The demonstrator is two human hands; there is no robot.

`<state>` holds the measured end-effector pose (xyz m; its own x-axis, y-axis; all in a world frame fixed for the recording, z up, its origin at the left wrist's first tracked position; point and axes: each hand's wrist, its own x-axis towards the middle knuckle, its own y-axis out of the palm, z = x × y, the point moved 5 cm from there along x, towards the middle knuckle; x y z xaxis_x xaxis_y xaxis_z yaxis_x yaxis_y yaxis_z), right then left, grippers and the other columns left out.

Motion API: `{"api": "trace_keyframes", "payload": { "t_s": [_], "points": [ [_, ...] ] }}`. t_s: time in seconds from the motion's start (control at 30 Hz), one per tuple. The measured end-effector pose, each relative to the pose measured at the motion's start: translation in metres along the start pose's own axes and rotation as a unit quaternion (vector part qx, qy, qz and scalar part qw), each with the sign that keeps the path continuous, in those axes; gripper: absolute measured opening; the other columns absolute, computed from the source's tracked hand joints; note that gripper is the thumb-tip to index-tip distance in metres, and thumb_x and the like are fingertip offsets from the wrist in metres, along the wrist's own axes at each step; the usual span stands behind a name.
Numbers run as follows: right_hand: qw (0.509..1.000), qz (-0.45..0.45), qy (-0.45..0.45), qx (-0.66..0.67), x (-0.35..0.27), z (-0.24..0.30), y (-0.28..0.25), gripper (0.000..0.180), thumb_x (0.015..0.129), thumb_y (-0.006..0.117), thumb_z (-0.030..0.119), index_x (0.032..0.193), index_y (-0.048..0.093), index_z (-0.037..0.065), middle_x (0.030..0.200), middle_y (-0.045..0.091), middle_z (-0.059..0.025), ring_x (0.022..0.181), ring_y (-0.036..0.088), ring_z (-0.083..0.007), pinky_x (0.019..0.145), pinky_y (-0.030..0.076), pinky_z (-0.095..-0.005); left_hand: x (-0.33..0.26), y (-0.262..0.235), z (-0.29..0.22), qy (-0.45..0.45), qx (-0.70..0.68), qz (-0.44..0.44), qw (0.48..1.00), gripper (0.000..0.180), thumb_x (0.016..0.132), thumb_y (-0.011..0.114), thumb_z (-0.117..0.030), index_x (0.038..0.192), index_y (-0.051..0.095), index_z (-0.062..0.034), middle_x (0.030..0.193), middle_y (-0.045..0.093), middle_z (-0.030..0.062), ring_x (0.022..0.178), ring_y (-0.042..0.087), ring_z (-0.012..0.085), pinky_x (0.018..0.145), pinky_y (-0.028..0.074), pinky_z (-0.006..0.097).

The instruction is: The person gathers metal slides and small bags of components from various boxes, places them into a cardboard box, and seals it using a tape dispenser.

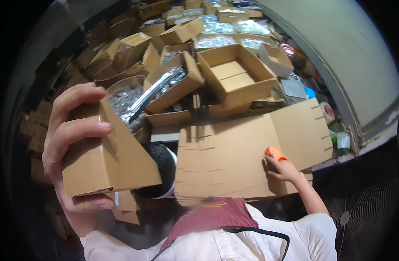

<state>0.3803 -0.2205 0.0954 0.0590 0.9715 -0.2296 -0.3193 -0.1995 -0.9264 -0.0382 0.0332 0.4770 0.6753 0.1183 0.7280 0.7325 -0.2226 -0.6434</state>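
My left hand [64,135], raised close to the camera, is wrapped around a folded piece of brown cardboard [130,165]. Its fingers curl over the top and the thumb shows below, near a ragged lower edge. On the right, my right hand [287,172] grips a small orange tool [275,153] with a bit of blue on it; its exact kind I cannot make out. That hand rests over a stack of flat, slotted cardboard sheets [230,161]. Between the folded cardboard and the stack stands a round black object [164,165] with a white rim, partly hidden.
Beyond the stack stands an open cardboard box [234,91]. A tilted box [182,89] with shiny wrapped pieces lies to its left. Many cartons with clear plastic fill the back. A tape roll [326,112] is near the right wall, and a fan [345,218] stands at lower right.
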Motion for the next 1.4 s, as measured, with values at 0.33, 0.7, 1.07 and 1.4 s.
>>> {"api": "trace_keyframes", "payload": {
  "t_s": [0.33,0.7,1.07,1.4],
  "points": [
    [0.982,-0.084,0.081,0.152,0.028,-0.030,-0.047,0.095,0.086,0.068,0.068,0.160,0.035,0.018,0.084,0.072,-0.0168,0.076,0.070,-0.0333,0.072,0.055,-0.0427,0.017,0.036,-0.009,0.007,0.042,0.108,0.993,0.076,0.062,0.072,-0.063,0.111,0.070,-0.0051,0.127,0.060,0.0254,0.127,0.052,0.0426,0.109,0.037,0.052],
    [0.798,-0.352,0.485,0.067,-0.100,-0.245,-0.089,0.053,0.093,0.064,0.046,0.129,0.063,0.007,0.123,0.067,-0.0219,0.117,0.062,-0.0405,0.096,0.048,-0.0528,0.020,0.044,0.019,-0.002,0.045,0.077,0.996,0.078,0.063,0.070,-0.065,0.110,0.069,-0.0031,0.125,0.061,0.0258,0.125,0.053,0.0428,0.109,0.038,0.052],
    [0.794,-0.296,0.531,-0.009,-0.159,-0.148,0.023,0.037,0.094,0.064,0.027,0.125,0.066,0.007,0.115,0.069,-0.0221,0.108,0.065,-0.0426,0.093,0.050,-0.0509,0.019,0.033,-0.002,0.011,0.064,0.048,0.997,0.075,0.063,0.073,-0.060,0.116,0.071,-0.0058,0.119,0.065,0.0217,0.125,0.052,0.0466,0.108,0.039,0.058],
    [0.845,-0.341,0.046,0.410,-0.010,0.027,-0.060,0.040,0.097,0.067,0.019,0.134,0.063,0.004,0.138,0.061,-0.0159,0.127,0.058,-0.0326,0.108,0.045,-0.0441,0.061,0.160,-0.071,0.121,0.003,0.149,0.981,0.035,0.076,0.079,-0.036,0.100,0.081,-0.0110,0.102,0.078,0.0057,0.105,0.070,0.0301,0.116,0.032,0.065]
  ]
}}
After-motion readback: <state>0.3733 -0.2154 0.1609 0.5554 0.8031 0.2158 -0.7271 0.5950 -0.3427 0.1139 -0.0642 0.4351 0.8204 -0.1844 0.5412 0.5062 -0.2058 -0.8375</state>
